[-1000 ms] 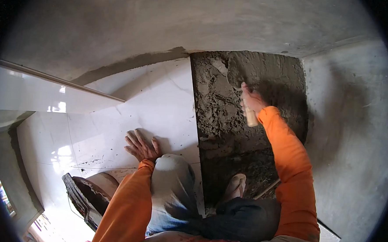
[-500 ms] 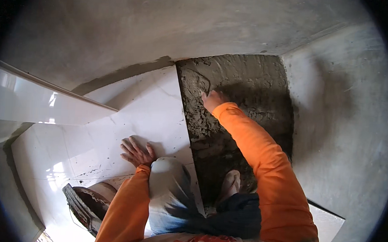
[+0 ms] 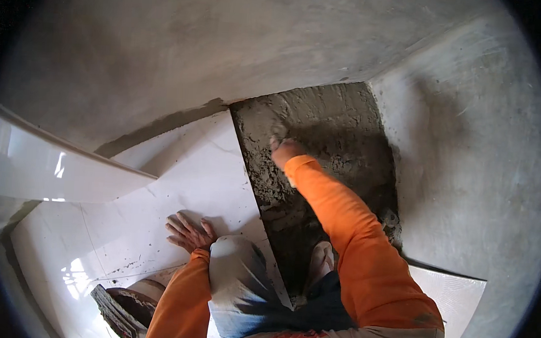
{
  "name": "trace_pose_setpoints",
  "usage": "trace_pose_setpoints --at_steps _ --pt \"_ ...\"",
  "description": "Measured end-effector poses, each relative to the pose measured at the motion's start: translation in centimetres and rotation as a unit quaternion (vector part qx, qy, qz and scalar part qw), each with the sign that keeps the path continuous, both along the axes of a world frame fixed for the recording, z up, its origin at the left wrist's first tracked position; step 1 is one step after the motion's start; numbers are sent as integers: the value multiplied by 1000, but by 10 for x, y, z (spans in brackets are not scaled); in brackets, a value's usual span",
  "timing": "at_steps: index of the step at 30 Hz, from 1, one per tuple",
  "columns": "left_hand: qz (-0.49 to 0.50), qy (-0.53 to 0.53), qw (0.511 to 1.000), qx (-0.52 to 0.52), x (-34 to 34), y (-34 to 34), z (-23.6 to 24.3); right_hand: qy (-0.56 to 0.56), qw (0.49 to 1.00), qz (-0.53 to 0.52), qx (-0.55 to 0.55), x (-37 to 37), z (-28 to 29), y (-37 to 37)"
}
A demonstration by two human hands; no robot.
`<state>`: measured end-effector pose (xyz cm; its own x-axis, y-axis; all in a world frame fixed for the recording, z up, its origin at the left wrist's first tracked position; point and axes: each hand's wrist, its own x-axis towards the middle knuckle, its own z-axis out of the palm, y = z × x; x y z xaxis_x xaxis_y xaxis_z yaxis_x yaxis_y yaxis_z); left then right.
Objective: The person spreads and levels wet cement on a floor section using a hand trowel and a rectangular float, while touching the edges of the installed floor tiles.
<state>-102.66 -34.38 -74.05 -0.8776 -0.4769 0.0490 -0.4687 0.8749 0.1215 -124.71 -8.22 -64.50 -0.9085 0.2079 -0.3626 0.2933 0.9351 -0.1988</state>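
Observation:
My left hand (image 3: 191, 233) rests flat on a glossy white floor tile (image 3: 200, 165), fingers spread, beside my left knee. My right hand (image 3: 285, 152) is closed, reaching over a bed of wet grey mortar (image 3: 326, 107) in the corner to the right of the tiles. It grips what looks like a trowel (image 3: 279, 130), smeared with mortar and partly blurred, close to the mortar surface. The handle is hidden in my fingers. The mortar looks smoother toward the far wall and rougher and darker toward my foot.
A mortar-caked bucket (image 3: 129, 311) stands at lower left by my forearm. A white tile (image 3: 56, 167) juts in at the left, and another pale tile (image 3: 450, 295) lies at the right. Grey plastered walls (image 3: 467, 155) enclose the far and right sides. My bare foot (image 3: 319, 262) is on the mortar side.
My right hand and the trowel have moved slightly toward me and to the left over the mortar. The view has shifted a little; my left hand stays on the tile.

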Motion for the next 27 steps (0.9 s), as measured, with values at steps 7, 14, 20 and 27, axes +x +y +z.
trace_pose_setpoints --at_steps 7,14,20,27 --pt "-30 59 994 -87 8 -12 -27 -20 997 -74 -18 -54 7 48" --pt "-9 7 998 -63 6 -9 -18 -82 975 -205 -21 -66 -22 170" --pt "-17 24 997 -76 8 -15 -27 -131 942 -202 -233 -32 3 44" --pt "5 -25 999 -36 5 -10 -13 -94 993 58 -45 -19 -6 -22"
